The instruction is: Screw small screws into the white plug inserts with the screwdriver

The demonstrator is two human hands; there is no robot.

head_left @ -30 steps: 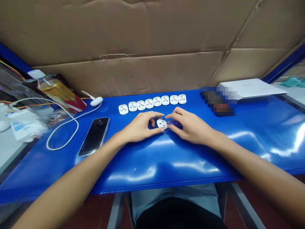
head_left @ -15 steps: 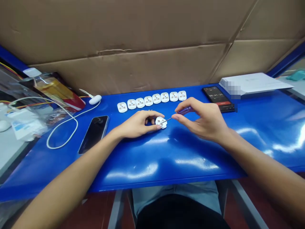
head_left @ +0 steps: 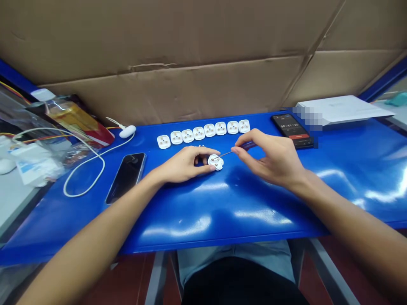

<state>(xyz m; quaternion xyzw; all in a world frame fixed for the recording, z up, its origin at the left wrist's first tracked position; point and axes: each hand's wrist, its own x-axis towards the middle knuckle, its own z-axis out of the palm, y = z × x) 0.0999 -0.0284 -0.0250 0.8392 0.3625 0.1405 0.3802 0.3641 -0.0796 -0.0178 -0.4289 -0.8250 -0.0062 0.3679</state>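
Note:
Between its thumb and fingers, my left hand [head_left: 187,164] grips a small white round plug part [head_left: 216,162] with metal pieces inside, low over the blue table. My right hand [head_left: 270,156] pinches the dark purple handle of a screwdriver [head_left: 226,153]. The thin shaft points left, and its tip is at the upper part of the white plug part. Whether the tip touches a metal piece is too small to tell. Behind my hands several white square plug parts [head_left: 199,133] lie in a row.
A phone [head_left: 126,178] and a white cable [head_left: 103,163] lie at left, near a bottle [head_left: 68,116]. At right rear are a phone showing a timer [head_left: 291,127] and a white box [head_left: 343,109]. Cardboard [head_left: 190,93] stands behind the blue table [head_left: 190,216].
The screwdriver tip has shifted from the middle of the white plug part to its upper side, and the handle has tilted to a flatter angle. My left hand has hardly moved.

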